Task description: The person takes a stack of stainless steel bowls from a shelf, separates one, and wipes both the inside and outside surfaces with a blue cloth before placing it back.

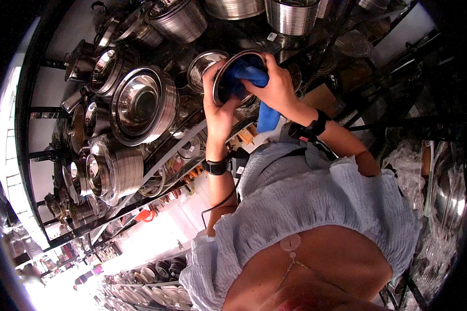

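Between my hands a round steel bowl point(220, 86) is tilted on its side, its opening partly towards me. My left hand point(219, 107) grips its rim at the left, fingers outside and thumb at the inner edge. A blue cloth point(268, 116) is bunched inside the bowl under my right hand point(276, 85), with one end hanging below. My right fingers lie at the rim's right side, and the thumb presses the cloth inside. Just behind the bowl, at its left, another shiny steel bowl point(199, 70) rests on the shelf.
Stacked steel basins point(140, 105) stand left of my hands, with plastic-wrapped stacked bowls point(126, 171) lower down. Ribbed stacks of steel pots point(294, 17) line the top. A metal shelf edge point(175, 149) runs diagonally below my hands. Plastic-wrapped wares point(443, 210) stand at the right.
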`<state>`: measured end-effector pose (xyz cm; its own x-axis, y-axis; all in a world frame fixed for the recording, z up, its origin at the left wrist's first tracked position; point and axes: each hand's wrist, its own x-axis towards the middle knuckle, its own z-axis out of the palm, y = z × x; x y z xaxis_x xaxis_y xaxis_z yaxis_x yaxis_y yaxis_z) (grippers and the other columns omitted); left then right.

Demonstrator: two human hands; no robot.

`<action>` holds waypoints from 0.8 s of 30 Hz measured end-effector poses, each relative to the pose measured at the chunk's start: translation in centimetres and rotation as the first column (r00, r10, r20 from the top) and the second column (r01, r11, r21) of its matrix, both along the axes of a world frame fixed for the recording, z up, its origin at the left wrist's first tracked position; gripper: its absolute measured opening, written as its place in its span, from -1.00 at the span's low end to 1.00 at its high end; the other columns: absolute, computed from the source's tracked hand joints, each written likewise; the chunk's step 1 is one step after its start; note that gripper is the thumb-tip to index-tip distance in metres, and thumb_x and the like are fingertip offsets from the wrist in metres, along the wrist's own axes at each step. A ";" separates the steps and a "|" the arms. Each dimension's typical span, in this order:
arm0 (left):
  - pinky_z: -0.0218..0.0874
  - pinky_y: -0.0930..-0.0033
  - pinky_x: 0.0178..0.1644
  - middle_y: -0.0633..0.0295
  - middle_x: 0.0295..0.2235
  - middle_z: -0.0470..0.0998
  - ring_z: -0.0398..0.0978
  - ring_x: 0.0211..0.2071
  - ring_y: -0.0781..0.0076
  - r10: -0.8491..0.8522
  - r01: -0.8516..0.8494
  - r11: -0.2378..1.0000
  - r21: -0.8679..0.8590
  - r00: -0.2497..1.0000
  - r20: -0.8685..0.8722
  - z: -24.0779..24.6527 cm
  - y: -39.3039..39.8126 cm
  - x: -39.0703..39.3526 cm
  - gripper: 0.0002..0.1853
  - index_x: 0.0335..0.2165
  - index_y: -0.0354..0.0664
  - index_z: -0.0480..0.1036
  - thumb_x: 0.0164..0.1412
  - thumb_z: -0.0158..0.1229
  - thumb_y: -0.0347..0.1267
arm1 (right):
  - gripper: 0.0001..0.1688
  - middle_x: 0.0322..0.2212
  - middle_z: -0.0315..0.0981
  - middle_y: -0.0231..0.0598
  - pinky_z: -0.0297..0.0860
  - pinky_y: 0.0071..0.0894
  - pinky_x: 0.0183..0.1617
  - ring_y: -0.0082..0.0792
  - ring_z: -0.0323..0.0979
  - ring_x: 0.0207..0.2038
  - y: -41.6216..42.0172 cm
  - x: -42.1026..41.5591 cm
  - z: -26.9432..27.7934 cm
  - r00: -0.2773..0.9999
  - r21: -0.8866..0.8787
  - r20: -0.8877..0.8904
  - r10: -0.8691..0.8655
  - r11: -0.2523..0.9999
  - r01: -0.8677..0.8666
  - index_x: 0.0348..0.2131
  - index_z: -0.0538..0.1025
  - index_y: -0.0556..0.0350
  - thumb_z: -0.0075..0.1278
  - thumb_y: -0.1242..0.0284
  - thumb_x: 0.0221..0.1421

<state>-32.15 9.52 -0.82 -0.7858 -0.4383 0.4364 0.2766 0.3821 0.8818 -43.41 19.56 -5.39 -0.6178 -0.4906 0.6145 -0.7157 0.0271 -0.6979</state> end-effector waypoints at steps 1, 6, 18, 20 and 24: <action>0.14 0.39 0.05 0.17 -0.04 0.33 0.30 0.00 0.32 0.010 -0.009 0.995 -0.095 1.000 0.017 0.6 -0.1 0.1 -0.26 0.02 -0.14 0.21 -0.26 -0.08 -0.77 | -0.36 -0.26 0.40 0.02 0.40 -0.21 -0.28 0.00 0.44 -0.27 0.1 -0.4 0.4 0.998 0.010 -0.066 -0.018 1.000 0.019 -0.12 0.23 0.14 0.19 0.42 -0.20; 0.17 0.39 0.02 0.13 0.02 0.34 0.32 0.01 0.39 -0.038 0.055 0.997 -0.046 0.953 0.302 1.7 -0.4 0.6 -0.29 0.01 -0.11 0.27 -0.23 -0.05 -0.74 | -0.40 -0.31 0.43 -0.04 0.41 -0.21 -0.28 0.01 0.44 -0.28 0.2 -1.1 0.4 0.995 0.023 -0.079 0.062 0.998 -0.061 -0.13 0.26 0.08 0.19 0.46 -0.19; 0.02 0.39 0.10 0.08 0.00 0.28 0.23 0.04 0.30 0.014 -0.016 0.994 -0.107 1.000 -0.017 -2.7 0.0 -0.6 -0.26 0.02 -0.21 0.17 -0.29 -0.23 -0.76 | -0.35 -0.27 0.39 0.02 0.38 -0.21 -0.28 0.02 0.43 -0.27 1.0 -0.7 0.9 1.000 0.142 -0.008 -0.017 0.990 0.018 -0.15 0.21 0.14 0.20 0.43 -0.23; 0.13 0.41 0.02 0.13 -0.10 0.39 0.36 -0.07 0.28 -0.055 0.063 0.997 -0.050 0.987 0.148 -1.6 -0.2 0.0 -0.26 0.01 -0.17 0.21 -0.29 -0.23 -0.76 | -0.37 -0.28 0.41 -0.04 0.40 -0.21 -0.31 -0.02 0.44 -0.29 1.5 -1.6 0.9 0.995 0.196 -0.098 0.033 0.981 -0.013 -0.15 0.24 0.08 0.20 0.44 -0.24; 0.21 0.43 -0.04 0.13 -0.03 0.34 0.32 -0.03 0.29 -0.168 0.135 0.974 0.182 0.970 0.176 -0.5 -0.2 0.6 -0.22 0.08 -0.16 0.14 -0.25 -0.22 -0.76 | -0.49 -0.30 0.42 -0.04 0.38 -0.24 -0.30 -0.05 0.46 -0.31 1.3 -0.8 -0.4 0.999 0.070 0.005 0.039 0.997 -0.040 -0.23 0.30 0.13 0.18 0.45 -0.22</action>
<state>-31.56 9.30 -1.30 -0.9095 -0.3619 0.2043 0.1422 0.1907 0.9713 -44.20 20.81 -5.76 -0.5996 -0.5563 0.5754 -0.7143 0.0477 -0.6982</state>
